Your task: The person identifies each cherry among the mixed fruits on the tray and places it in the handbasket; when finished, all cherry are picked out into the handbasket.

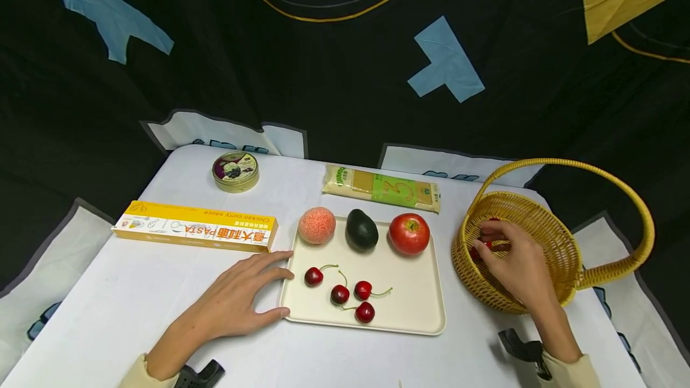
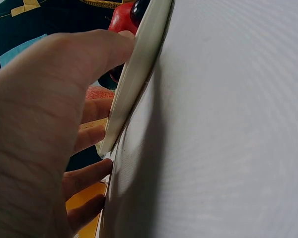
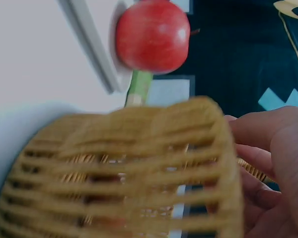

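Observation:
My left hand [image 1: 239,295] rests with spread fingers at the left edge of a cream tray [image 1: 404,310]. Its thumb and some fingertips touch the rim in the left wrist view. On the tray lie a peach-like fruit [image 1: 317,225], an avocado [image 1: 362,230], a red apple [image 1: 409,234] and several cherries [image 1: 339,294] with stems. My right hand [image 1: 514,259] reaches into a yellow wicker basket [image 1: 557,250], fingers and thumb curled round a red fruit [image 1: 475,252]. That fruit is mostly hidden, so its kind is unclear. The weave covers much of the right wrist view.
Behind the tray lies a noodle packet [image 1: 383,187]. A yellow pasta box [image 1: 196,226] is left of it, with a round tin [image 1: 235,171] farther back. The basket's tall handle [image 1: 644,214] arches up at the right. A dark curtain [image 1: 323,76] hangs behind the white table [image 1: 178,280].

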The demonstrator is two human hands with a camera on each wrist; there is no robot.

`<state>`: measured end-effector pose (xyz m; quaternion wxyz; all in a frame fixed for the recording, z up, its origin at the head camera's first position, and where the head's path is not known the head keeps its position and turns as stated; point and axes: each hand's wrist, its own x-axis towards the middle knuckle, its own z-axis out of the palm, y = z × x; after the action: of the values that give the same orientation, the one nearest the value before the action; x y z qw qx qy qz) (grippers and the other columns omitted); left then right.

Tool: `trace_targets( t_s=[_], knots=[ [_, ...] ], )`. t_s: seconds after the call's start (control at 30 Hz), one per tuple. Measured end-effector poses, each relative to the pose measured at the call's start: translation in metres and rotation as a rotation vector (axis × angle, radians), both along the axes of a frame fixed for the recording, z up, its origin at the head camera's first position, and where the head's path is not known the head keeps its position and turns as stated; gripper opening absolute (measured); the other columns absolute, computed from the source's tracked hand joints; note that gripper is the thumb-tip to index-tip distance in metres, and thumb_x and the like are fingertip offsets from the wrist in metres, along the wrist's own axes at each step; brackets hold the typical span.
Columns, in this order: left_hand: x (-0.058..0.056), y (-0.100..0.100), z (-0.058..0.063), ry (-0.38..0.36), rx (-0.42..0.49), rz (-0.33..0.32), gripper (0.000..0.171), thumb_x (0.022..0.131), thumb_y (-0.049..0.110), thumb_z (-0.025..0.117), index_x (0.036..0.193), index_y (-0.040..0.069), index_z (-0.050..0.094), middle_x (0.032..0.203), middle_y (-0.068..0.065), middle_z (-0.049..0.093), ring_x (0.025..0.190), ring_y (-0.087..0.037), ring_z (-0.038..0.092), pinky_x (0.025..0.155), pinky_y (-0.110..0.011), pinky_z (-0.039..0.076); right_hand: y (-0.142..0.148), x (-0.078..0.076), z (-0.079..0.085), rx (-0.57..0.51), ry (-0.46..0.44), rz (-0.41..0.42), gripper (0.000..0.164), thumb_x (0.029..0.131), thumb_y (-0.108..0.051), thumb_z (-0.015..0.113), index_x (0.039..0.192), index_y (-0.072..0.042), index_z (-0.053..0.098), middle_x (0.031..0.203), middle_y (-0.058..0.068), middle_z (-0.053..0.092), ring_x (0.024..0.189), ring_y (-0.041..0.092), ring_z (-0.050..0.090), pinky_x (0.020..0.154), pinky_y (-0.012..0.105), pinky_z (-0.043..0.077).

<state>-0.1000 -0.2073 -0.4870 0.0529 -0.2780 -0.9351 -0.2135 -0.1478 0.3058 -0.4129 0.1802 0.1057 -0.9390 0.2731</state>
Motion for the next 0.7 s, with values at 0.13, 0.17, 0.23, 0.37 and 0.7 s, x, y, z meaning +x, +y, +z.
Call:
trace_targets(
  t_s=[0.13,0.17,0.23,0.37,0.7],
  knots=[
    [0.0,0.0,-0.001,-0.002,0.0,0.0,0.053,0.084,0.056,0.086,0.129,0.03,0.073,0.164,0.005,0.05,0.148,-0.027,0.051,0.116,-0.055,0.046,-0.012,0.001,0.003,-0.006,0.011,0.029,0.039,0.087,-0.007,0.089,0.123,-0.003,0.073,0.107,0.013,0.073,0.089,0.031,0.073,0.076,0.002,0.048],
    [0.0,0.0,-0.001,-0.002,-0.001,0.0,0.053,0.084,0.056,0.086,0.129,0.03,0.073,0.164,0.005,0.05,0.149,-0.027,0.05,0.116,-0.055,0.046,-0.015,0.002,0.004,-0.004,0.011,0.035,0.039,0.087,-0.007,0.09,0.123,-0.003,0.073,0.107,0.012,0.073,0.088,0.03,0.073,0.075,0.004,0.05],
    [-0.001,0.0,-0.001,-0.001,-0.001,0.0,0.053,0.084,0.056,0.086,0.129,0.03,0.073,0.165,0.005,0.05,0.149,-0.027,0.05,0.117,-0.055,0.046,-0.021,0.002,0.005,0.004,0.015,0.05,0.039,0.087,-0.006,0.09,0.122,-0.005,0.074,0.104,0.01,0.074,0.085,0.027,0.072,0.073,0.01,0.054],
    [-0.001,0.0,-0.001,0.0,-0.001,0.0,0.053,0.084,0.056,0.086,0.129,0.03,0.073,0.164,0.005,0.05,0.149,-0.027,0.05,0.116,-0.055,0.046,-0.033,0.003,0.007,0.016,0.02,0.09,0.038,0.086,-0.005,0.089,0.122,-0.008,0.075,0.104,0.009,0.074,0.085,0.023,0.071,0.071,0.023,0.062],
    [-0.001,-0.001,-0.001,0.003,0.004,0.0,0.053,0.084,0.056,0.086,0.129,0.03,0.073,0.164,0.005,0.05,0.148,-0.028,0.051,0.116,-0.055,0.046,-0.064,0.006,-0.005,0.031,0.062,0.21,0.04,0.081,-0.005,0.093,0.117,-0.009,0.077,0.105,0.004,0.076,0.087,0.017,0.07,0.069,0.035,0.063]
  ],
)
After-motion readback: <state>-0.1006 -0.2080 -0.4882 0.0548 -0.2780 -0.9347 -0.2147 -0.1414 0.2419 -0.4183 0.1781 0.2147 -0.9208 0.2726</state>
